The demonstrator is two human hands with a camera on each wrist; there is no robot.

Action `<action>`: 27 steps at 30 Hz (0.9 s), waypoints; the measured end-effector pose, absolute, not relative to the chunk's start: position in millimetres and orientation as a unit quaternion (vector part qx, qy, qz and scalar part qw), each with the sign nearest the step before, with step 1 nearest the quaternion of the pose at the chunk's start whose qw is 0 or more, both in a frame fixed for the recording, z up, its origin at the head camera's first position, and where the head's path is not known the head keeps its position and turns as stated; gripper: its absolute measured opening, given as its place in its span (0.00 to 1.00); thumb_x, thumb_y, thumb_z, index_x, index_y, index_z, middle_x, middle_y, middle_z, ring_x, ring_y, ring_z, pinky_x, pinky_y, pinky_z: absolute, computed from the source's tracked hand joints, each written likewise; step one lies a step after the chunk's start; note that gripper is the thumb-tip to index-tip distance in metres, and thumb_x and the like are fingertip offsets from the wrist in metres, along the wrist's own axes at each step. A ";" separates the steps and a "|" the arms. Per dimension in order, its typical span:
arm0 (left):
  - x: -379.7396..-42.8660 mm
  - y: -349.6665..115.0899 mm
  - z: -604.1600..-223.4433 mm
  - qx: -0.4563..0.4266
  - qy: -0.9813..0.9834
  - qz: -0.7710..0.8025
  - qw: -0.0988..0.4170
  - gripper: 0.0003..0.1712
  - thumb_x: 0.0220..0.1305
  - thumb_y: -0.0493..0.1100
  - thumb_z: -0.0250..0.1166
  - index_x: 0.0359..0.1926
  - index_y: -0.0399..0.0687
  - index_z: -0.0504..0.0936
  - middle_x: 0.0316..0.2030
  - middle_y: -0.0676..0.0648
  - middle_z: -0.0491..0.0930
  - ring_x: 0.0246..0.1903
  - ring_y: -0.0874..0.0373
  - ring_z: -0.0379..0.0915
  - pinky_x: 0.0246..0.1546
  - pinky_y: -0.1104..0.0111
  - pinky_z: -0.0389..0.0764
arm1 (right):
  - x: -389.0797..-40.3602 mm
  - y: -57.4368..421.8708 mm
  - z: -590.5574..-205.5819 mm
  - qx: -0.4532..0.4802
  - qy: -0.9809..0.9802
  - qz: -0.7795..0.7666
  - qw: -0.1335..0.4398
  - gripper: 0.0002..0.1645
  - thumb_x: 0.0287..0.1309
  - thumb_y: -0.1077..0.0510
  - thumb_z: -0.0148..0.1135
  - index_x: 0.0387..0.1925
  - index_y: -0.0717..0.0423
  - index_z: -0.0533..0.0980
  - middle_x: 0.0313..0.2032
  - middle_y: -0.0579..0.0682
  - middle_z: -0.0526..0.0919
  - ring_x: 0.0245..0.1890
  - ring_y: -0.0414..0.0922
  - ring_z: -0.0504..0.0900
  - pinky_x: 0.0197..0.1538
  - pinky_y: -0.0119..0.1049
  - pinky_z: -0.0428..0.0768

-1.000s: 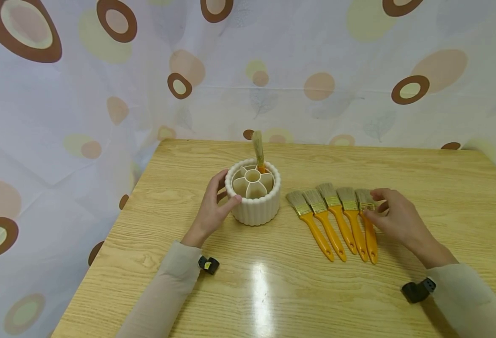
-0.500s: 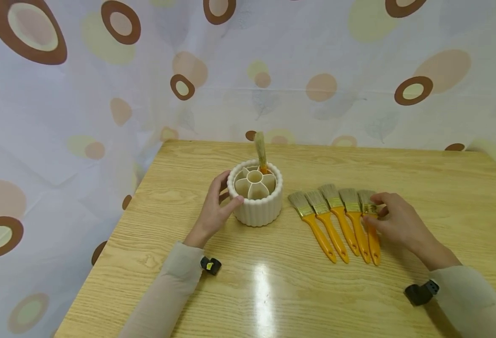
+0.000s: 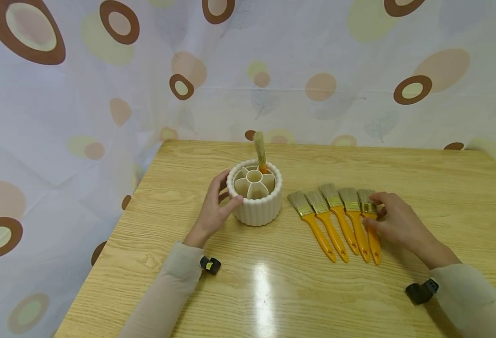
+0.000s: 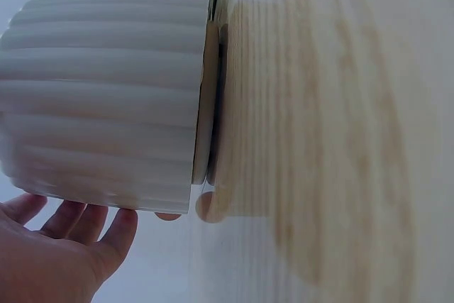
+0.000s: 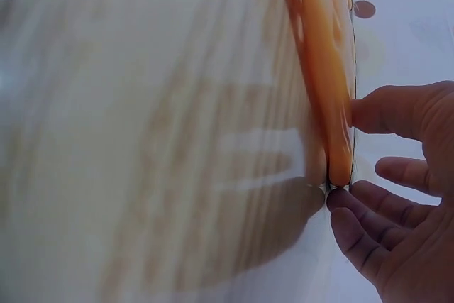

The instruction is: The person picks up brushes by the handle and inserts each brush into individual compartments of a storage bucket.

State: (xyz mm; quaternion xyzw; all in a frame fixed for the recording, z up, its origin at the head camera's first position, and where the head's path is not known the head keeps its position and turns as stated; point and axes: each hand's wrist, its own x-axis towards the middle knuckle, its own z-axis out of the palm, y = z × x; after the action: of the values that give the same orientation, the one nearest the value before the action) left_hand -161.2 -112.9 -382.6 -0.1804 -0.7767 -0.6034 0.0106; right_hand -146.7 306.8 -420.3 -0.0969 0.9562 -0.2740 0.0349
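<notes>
A cream, ribbed round holder (image 3: 258,212) with petal-shaped compartments stands on the table. One paintbrush (image 3: 259,146) is upright in a back compartment, bristles up. My left hand (image 3: 212,211) steadies the holder from its left side, thumb at the front rim; the left wrist view shows fingertips against the ribbed wall (image 4: 106,104). Right of the holder, several orange-handled paintbrushes (image 3: 331,230) lie fanned out, bristles away from me. At the rightmost paintbrush (image 3: 374,239), my right hand (image 3: 400,224) pinches near the ferrule. Its orange handle (image 5: 328,69) meets thumb and fingers in the right wrist view.
The wooden table (image 3: 205,300) reaches back to a patterned curtain (image 3: 290,56), which also hangs along the left side. A black wrist camera (image 3: 211,265) sits at the left cuff and another wrist camera (image 3: 421,292) at the right.
My right thumb and fingers have settled slightly closer on the rightmost paintbrush. The left hand and holder keep their place; the whole view has shifted a little.
</notes>
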 end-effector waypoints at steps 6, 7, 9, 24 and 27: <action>-162.2 -113.4 -383.7 -0.180 -0.778 -0.602 0.008 0.40 0.63 0.40 0.59 0.71 0.34 0.51 0.66 0.35 0.56 0.65 0.43 0.55 0.63 0.48 0.60 | -145.0 307.9 -418.2 -0.104 0.959 -0.261 0.032 0.36 0.54 0.59 0.66 0.60 0.73 0.65 0.49 0.68 0.70 0.41 0.57 0.75 0.39 0.52 0.76; -162.6 -113.5 -384.3 -0.180 -0.778 -0.602 0.007 0.40 0.63 0.40 0.59 0.71 0.35 0.51 0.66 0.35 0.56 0.65 0.43 0.55 0.63 0.48 0.60 | -144.9 308.4 -418.2 -0.104 0.960 -0.259 0.032 0.36 0.54 0.59 0.66 0.60 0.72 0.65 0.49 0.67 0.70 0.40 0.57 0.75 0.38 0.51 0.76; -163.1 -113.7 -385.3 -0.178 -0.778 -0.602 0.005 0.40 0.63 0.40 0.59 0.71 0.36 0.51 0.66 0.36 0.56 0.65 0.44 0.55 0.64 0.49 0.60 | -144.7 309.3 -418.2 -0.106 0.960 -0.258 0.034 0.35 0.54 0.60 0.66 0.59 0.72 0.65 0.49 0.67 0.69 0.40 0.57 0.75 0.38 0.50 0.76; -162.4 -113.0 -383.7 -0.179 -0.778 -0.602 0.008 0.40 0.63 0.39 0.59 0.71 0.35 0.51 0.66 0.36 0.56 0.65 0.43 0.55 0.64 0.49 0.61 | -146.3 315.6 -415.3 -0.074 0.966 -0.239 0.073 0.46 0.54 0.47 0.67 0.60 0.77 0.62 0.49 0.75 0.72 0.43 0.65 0.78 0.41 0.58 0.77; -162.1 -112.9 -383.0 -0.179 -0.778 -0.602 0.008 0.40 0.63 0.39 0.59 0.71 0.34 0.51 0.66 0.35 0.56 0.65 0.43 0.55 0.63 0.49 0.61 | -146.7 315.7 -415.4 -0.072 0.967 -0.232 0.078 0.45 0.53 0.47 0.67 0.59 0.78 0.63 0.48 0.73 0.74 0.42 0.63 0.78 0.41 0.57 0.77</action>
State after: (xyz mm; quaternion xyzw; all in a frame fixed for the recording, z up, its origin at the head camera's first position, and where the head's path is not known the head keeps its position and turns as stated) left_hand -162.1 -112.9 -383.0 -0.1791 -0.7784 -0.6016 0.0083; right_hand -146.7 315.7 -415.4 -0.0718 0.9669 -0.2321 0.0780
